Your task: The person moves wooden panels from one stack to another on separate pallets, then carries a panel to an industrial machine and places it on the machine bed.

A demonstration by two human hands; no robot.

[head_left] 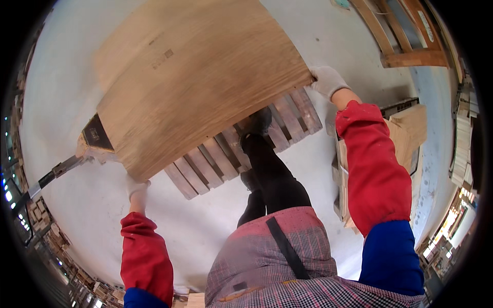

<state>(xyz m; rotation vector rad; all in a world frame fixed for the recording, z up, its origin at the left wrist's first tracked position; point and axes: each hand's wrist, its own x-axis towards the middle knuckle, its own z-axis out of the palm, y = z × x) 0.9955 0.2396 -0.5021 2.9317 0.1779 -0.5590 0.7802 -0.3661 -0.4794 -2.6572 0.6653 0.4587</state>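
Evidently gripped by its near corners, a wooden board (pixel 205 77) spreads ahead of both arms and covers all but the near edge of a slatted pallet (pixel 288 120); whether it rests there cannot be told. The right hand (pixel 328 82), gloved in white, is curled closed on the board's near right corner. The left hand (pixel 137 187) touches the near left corner, fingers hidden, its closure unclear. Neither is nearer: the near edge slants upward from left to right between them. The long axis is uncertain, the far end cropped.
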